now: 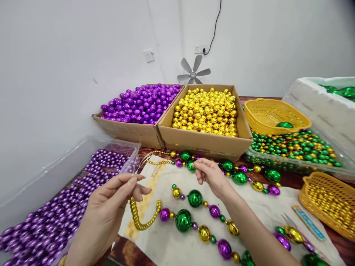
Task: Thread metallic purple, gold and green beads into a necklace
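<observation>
My left hand [107, 208] is closed in a pinch on a bead string. Small gold beads [140, 224] hang from it in a curve, leading to a strand of larger beads, among them a big green bead [183, 220] and a purple bead [224, 249], lying on a white cloth [172, 171]. Thin white thread shows just above the left fingertips. To the right, my right hand [209, 176] has thumb and fingers pinched together over the cloth; what they hold, if anything, is too small to make out. Behind it lies another bead strand [239, 177].
Cardboard boxes hold purple balls [141, 105] and gold balls [206, 112]. A clear bin of purple beads [69, 197] stands left. Yellow baskets [277, 111], a foam box [316, 107], scissors [288, 220] and a blue-labelled tool [309, 222] are right. A fan [192, 75] stands behind.
</observation>
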Demonstrator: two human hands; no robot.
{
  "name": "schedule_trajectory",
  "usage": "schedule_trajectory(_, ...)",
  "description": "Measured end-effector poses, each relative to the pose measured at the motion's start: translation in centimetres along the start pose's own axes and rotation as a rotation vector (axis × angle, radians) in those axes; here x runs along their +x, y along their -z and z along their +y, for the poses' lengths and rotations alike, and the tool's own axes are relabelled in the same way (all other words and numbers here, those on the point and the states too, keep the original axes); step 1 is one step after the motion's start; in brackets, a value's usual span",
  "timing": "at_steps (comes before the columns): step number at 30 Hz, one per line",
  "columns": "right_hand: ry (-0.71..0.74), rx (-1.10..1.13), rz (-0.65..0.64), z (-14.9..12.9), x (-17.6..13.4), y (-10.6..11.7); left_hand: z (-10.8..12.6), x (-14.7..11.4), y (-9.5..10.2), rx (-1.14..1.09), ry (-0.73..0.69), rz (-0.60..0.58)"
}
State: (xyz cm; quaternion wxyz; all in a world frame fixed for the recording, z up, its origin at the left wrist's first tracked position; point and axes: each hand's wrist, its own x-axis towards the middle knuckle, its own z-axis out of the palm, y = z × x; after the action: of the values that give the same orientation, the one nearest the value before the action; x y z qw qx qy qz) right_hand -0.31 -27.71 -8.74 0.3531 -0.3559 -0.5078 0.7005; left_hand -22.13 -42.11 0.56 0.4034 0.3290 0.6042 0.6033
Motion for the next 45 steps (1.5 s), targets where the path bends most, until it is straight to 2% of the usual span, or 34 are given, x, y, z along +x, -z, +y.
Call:
schedule_trajectory(2, 0.005, -0.012, 0.002, 0.2, 0.3, -0.7, 0.1, 0.4, -0.5, 0.005, 0.041, -0.059)
schedule_trajectory(5, 0.004, -0.100, 0.015, 0.7, 1.3, -1.2, -1.0, 2.0, -1.2, -0.005, 0.059, -0.106)
schedule_trajectory(9, 0.023, -0.330, 0.035, 1.4, 3.5, -1.4, -3.0, 3.9, -1.7, -0.018, 0.018, -0.095)
schedule_trajectory(12, 0.068, -0.557, 0.098, 1.3, 4.5, -1.4, -3.9, 4.9, -1.8, -0.062, 0.031, -0.106)
schedule_trajectory(16, 0.098, -0.806, 0.212, 0.7, 4.0, -0.6, -4.5, 5.7, -1.7, -0.109, 0.036, -0.105)
schedule_trajectory(19, 0.113, -0.868, 0.240, -0.1, 2.6, -0.6, -4.7, 5.8, -1.9, -0.167, 0.030, -0.103)
schedule_trajectory(21, 0.158, -0.836, 0.188, -0.5, 1.7, -2.0, -4.9, 5.7, -2.4, -0.205, 0.024, -0.116)
schedule_trajectory(23, 0.229, -0.750, 0.042, -0.6, 1.3, -4.6, -4.8, 5.7, -2.8, -0.237, -0.006, -0.115)
schedule_trajectory(25, 0.292, -0.631, -0.117, -0.4, 1.2, -7.6, -4.5, 5.7, -2.9, -0.261, -0.066, -0.067)
schedule_trajectory(26, 0.313, -0.569, -0.153, -0.1, 1.4, -9.0, -4.2, 5.9, -2.7, -0.266, -0.086, -0.037)
schedule_trajectory(29, 0.301, -0.178, -0.271, 1.2, 1.9, -12.0, -3.1, 6.5, -1.2, -0.260, -0.032, 0.012)
schedule_trajectory(31, 0.229, -0.023, -0.275, 2.2, 1.9, -13.0, -2.4, 7.0, -0.1, -0.245, 0.064, -0.012)
schedule_trajectory(35, 0.189, -0.159, -0.176, 2.9, 1.3, -14.0, -1.5, 7.9, 1.1, -0.151, 0.162, -0.087)
schedule_trajectory(39, 0.199, -0.205, -0.108, 2.3, 0.8, -15.3, -0.4, 9.1, 0.8, -0.016, 0.129, -0.108)
schedule_trajectory(45, 0.145, -0.153, -0.091, 2.2, 2.3, -16.5, 0.7, 11.5, 0.2, 0.048, 0.012, -0.073)
